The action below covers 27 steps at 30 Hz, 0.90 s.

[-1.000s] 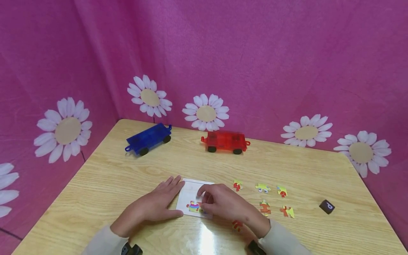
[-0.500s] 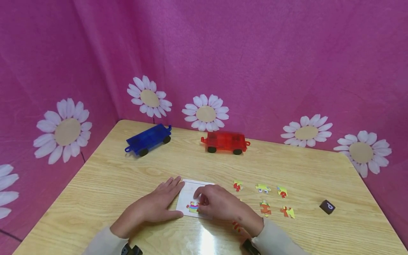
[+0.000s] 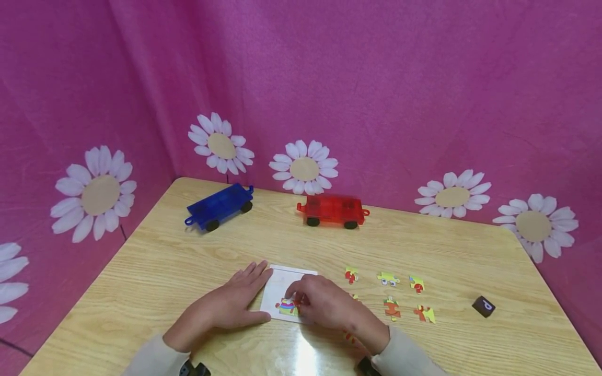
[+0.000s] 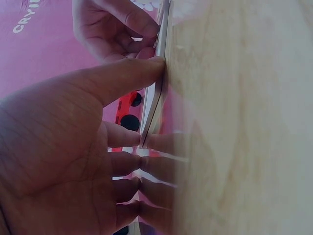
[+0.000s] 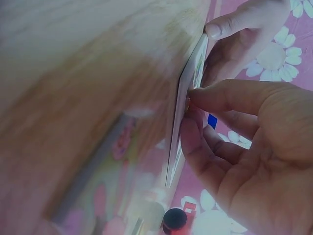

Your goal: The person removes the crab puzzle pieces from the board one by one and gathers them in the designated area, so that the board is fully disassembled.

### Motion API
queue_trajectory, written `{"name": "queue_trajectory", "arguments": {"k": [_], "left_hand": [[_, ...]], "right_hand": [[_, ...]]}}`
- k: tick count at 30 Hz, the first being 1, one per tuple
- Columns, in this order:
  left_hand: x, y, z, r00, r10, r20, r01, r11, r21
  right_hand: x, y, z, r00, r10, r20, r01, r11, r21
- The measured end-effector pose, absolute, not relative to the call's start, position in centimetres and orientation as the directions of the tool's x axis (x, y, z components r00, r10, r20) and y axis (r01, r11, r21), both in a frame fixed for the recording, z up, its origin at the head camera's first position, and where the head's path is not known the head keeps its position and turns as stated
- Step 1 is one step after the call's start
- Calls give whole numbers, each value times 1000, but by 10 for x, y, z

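Observation:
A white puzzle board (image 3: 281, 282) lies flat on the table. My left hand (image 3: 237, 300) rests at its left side with fingers spread and fairly straight. The thumb (image 4: 146, 68) touches the board's edge in the left wrist view. Over the board's right part, my right hand (image 3: 324, 300) pinches a small puzzle piece (image 5: 188, 103) between thumb and fingertips, down at the board's surface. Most of that piece is hidden by the fingers. Beside it, a striped pink, blue and yellow puzzle piece (image 3: 286, 307) lies on the board's lower edge.
Several loose puzzle pieces (image 3: 392, 308) lie right of the board, some partly behind the right forearm. A black cube with a white letter (image 3: 483, 306) sits farther right. Toward the back stand a blue toy wagon (image 3: 220, 206) and a red toy wagon (image 3: 333, 210).
My right hand has shifted slightly left and stays low over the board. More red shows beside the striped piece now. The left hand keeps its place.

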<state>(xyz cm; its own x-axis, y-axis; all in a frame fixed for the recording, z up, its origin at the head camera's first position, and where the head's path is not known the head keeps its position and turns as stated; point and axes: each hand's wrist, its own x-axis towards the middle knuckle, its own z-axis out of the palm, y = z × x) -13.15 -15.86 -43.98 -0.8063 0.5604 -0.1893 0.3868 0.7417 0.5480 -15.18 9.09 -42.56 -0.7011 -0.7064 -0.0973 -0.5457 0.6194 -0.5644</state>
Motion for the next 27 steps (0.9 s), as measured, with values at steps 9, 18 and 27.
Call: {"name": "queue_trajectory", "arguments": {"k": [9,18,27], "left_hand": [[-130,-158,-441,-807,568,-158,401,725,559],[-131,-158,-441,-810,555,-189,377,740,557],[-132,-159,-440,-806,564,-182,387,733,559]], "right_hand": [[-149,92,-428,-700,-713,-39,-582,601,-547],[-147,90,-428,-714,-699,-34,-585,623,-520],[-148,89,-426,-727,-682,-74,-539,635,-553]]}}
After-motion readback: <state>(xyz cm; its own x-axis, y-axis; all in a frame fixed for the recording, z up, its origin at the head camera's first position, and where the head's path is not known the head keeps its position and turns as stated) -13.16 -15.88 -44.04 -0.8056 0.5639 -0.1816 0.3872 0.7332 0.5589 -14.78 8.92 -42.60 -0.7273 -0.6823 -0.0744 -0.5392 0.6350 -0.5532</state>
